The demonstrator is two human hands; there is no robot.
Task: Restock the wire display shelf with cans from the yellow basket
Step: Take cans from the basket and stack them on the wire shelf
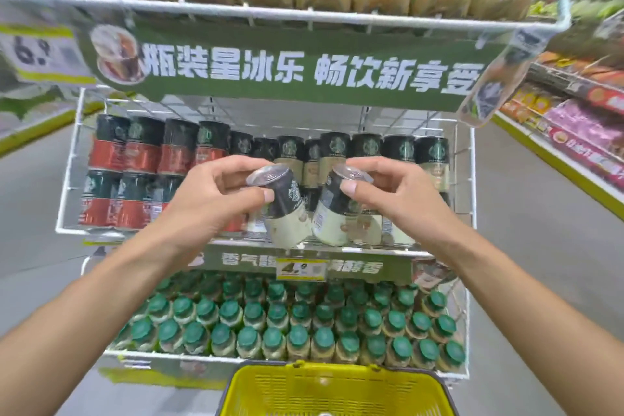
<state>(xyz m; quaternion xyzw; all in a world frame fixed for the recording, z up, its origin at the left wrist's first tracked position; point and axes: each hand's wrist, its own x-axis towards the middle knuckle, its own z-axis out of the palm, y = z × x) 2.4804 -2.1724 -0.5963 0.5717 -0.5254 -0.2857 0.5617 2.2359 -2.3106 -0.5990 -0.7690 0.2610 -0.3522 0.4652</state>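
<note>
**Cans going two at a time onto the middle tier**

Cans are being carried in both hands, as the head camera is showing. The left hand (216,192) is pinching the left can (287,209) near its lid between thumb and curled fingers. The right hand (398,192) is gripping the right can (334,213) the same way. Both cans are tilting, lids leaning toward the camera, just in front of the wire display shelf (64,230) and the pale cans (434,172) already stocked there.

To do it well, I judge each can should be righted before lowering, with its logo facing out. It should settle into a gap among the matching pale cans, not the red-and-dark cans (141,152) on the left, without knocking neighbours.

Green-capped bottles (270,324) are filling the tier below in tight rows. The yellow basket (304,388) is sitting at the bottom edge. Only its rim and mesh wall are showing, so I cannot tell what is inside.
</note>
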